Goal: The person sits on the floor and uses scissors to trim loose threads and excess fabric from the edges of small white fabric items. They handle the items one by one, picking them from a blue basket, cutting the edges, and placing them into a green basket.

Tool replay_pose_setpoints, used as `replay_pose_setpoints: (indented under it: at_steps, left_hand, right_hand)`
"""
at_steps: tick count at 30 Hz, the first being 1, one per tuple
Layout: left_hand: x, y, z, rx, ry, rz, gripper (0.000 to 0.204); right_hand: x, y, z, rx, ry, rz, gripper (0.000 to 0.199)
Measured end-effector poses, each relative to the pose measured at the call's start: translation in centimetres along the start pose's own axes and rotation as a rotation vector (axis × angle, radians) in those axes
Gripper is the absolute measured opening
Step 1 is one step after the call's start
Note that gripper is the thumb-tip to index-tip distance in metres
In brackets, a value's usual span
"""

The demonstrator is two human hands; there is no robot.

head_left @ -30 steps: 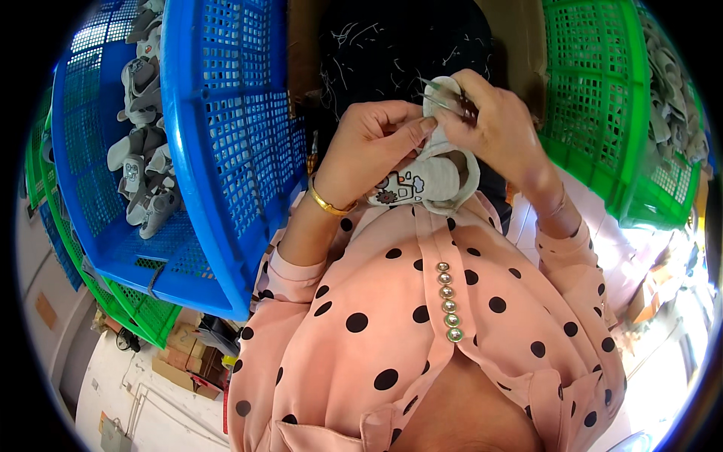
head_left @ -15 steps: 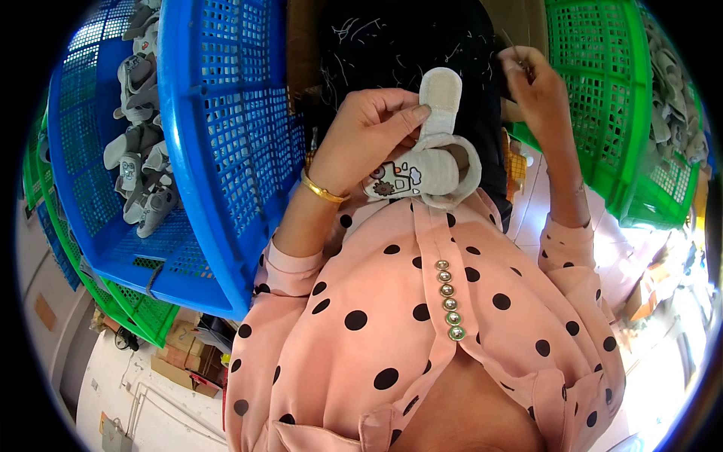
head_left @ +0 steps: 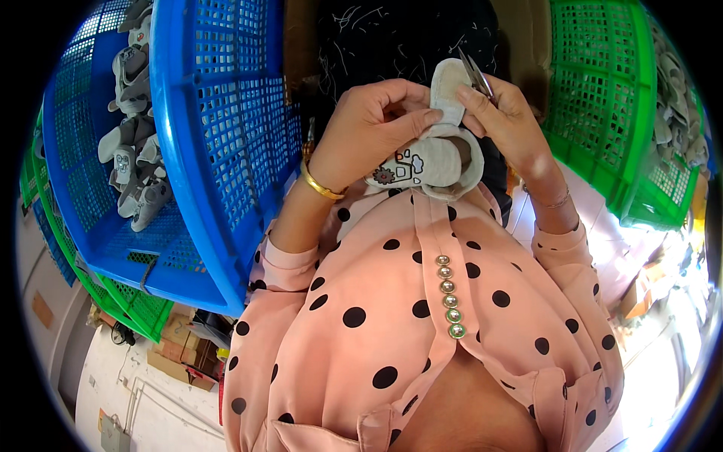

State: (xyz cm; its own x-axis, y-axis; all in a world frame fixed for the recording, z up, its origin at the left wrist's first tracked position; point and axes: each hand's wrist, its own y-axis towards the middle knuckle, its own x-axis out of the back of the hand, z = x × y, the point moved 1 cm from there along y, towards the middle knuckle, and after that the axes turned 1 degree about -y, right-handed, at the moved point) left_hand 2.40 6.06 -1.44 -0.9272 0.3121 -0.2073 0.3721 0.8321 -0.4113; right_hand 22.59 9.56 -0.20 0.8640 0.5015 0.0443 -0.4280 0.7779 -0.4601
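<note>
A small light-grey child's shoe [head_left: 438, 167] with a cartoon print on it lies against my lap, its strap raised and pointing away from me. My left hand [head_left: 374, 124] is closed on the shoe, thumb and fingers pinching the base of the strap. At the strap's right edge, my right hand [head_left: 506, 120] holds small metal scissors [head_left: 477, 78], blades pointing up and away. The thumb of that hand presses on the strap. The scissors' handles are hidden inside the palm.
On the left stands a blue plastic crate [head_left: 218, 151] with several grey shoes [head_left: 135, 162] beyond its near wall. A green crate [head_left: 595, 113] on the right has more shoes [head_left: 670, 98] behind it. Loose thread ends [head_left: 354, 26] lie on the dark cloth over my lap.
My right hand has come in from the right with the scissors and now touches the strap. The strap has tilted slightly to the right; my left hand keeps its pinch.
</note>
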Motion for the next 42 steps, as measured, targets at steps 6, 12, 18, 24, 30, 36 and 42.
replay_pose_setpoints:
  at_steps: [6, 12, 18, 24, 30, 36, 42]
  left_hand:
    - [-0.8, -0.4, 0.0, -0.084, 0.137, -0.148, 0.02]
    - [-0.9, 0.1, 1.4, -0.147, 0.0, -0.291, 0.021]
    - [-2.0, -0.5, 0.1, -0.189, 0.149, -0.355, 0.017]
    - [-2.0, 0.4, -0.3, -0.326, 0.508, -0.392, 0.011]
    - [-1.6, 2.3, 0.4, -0.402, 0.801, -0.344, 0.011]
    - [-2.7, 3.5, 2.0, -0.313, 0.905, -0.504, 0.005]
    - [-0.2, 3.5, 2.4, -0.138, 0.262, -0.607, 0.012]
  right_hand:
    - [-1.0, -0.6, 0.8, 0.053, -0.082, -0.081, 0.026]
    - [-1.8, -0.9, 0.6, 0.018, 0.063, -0.153, 0.023]
    - [-1.2, -0.7, -0.8, 0.058, -0.093, -0.182, 0.021]
    - [-1.5, -0.8, 0.0, 0.234, -0.388, -0.198, 0.017]
    - [-0.6, 0.6, -2.5, 0.282, -0.314, -0.086, 0.018]
    - [-1.4, 0.5, -3.3, 0.057, 0.192, -0.227, 0.013]
    - [-0.2, 0.1, -5.2, -0.024, 0.362, -0.266, 0.013]
